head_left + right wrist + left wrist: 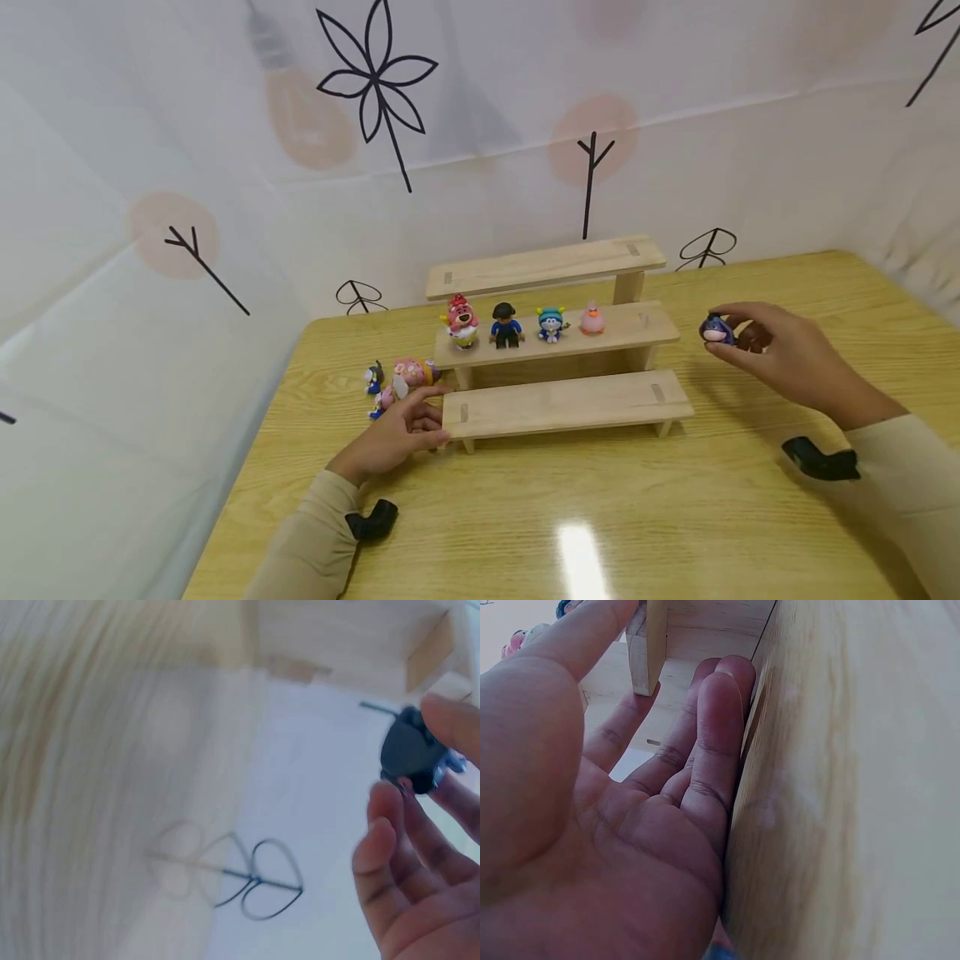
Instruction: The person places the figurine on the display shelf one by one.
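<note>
Head view: dark figurine [716, 331] pinched by right hand [791, 358], right of frame; lower shelf [562, 406] held at one end by left hand [397, 435], lower left-centre; left wrist: end seemingly spanned thumb-to-forefinger; right wrist: figurine pinched, upper right.

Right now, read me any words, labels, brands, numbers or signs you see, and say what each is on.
None: no text can be read.
Backdrop: plant drawings, no lettering; the marks inside one orange patch are too blurred to make out.
Wooden stand: no lettering visible.
Toy figures on it, and the dark purple one in the right hand: any print would be too small to read.
</note>
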Demonstrator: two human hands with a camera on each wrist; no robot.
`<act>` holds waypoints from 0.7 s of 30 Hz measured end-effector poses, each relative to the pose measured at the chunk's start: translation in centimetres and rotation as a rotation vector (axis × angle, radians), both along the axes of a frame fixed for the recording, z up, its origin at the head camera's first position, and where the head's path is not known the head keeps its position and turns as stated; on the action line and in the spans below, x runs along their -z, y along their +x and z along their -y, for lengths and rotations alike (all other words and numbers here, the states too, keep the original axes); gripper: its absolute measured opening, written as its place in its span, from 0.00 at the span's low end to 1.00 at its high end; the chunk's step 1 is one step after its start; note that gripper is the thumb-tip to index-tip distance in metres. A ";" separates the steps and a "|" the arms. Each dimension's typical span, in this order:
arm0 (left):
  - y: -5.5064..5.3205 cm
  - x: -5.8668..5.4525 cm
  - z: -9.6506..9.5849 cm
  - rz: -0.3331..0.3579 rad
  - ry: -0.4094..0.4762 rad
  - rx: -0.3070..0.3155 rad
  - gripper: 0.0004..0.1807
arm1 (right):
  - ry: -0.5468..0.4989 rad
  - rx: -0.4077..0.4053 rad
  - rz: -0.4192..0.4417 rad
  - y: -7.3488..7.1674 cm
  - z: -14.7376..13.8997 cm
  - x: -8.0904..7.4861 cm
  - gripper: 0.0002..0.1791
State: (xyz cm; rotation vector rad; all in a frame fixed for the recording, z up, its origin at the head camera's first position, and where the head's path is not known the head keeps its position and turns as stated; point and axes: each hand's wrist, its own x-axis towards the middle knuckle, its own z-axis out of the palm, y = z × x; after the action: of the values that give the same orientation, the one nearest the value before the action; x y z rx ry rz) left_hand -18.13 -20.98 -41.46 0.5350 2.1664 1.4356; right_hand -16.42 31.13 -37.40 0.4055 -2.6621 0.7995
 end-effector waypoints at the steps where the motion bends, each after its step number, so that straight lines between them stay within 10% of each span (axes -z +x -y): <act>1: 0.0 0.0 0.0 0.001 0.000 0.000 0.38 | -0.019 0.004 -0.012 0.1 0.2 -0.2 0.27; 21: -0.1 0.3 0.0 -0.011 -0.001 0.008 0.38 | -0.151 -0.083 -0.222 -0.7 6.7 -2.4 0.30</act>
State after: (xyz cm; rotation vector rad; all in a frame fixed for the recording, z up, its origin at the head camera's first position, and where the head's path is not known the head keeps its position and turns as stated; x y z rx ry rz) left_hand -18.20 -21.03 -41.79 0.5522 2.1713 1.4308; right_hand -17.16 24.44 -35.04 0.5350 -2.3762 0.9165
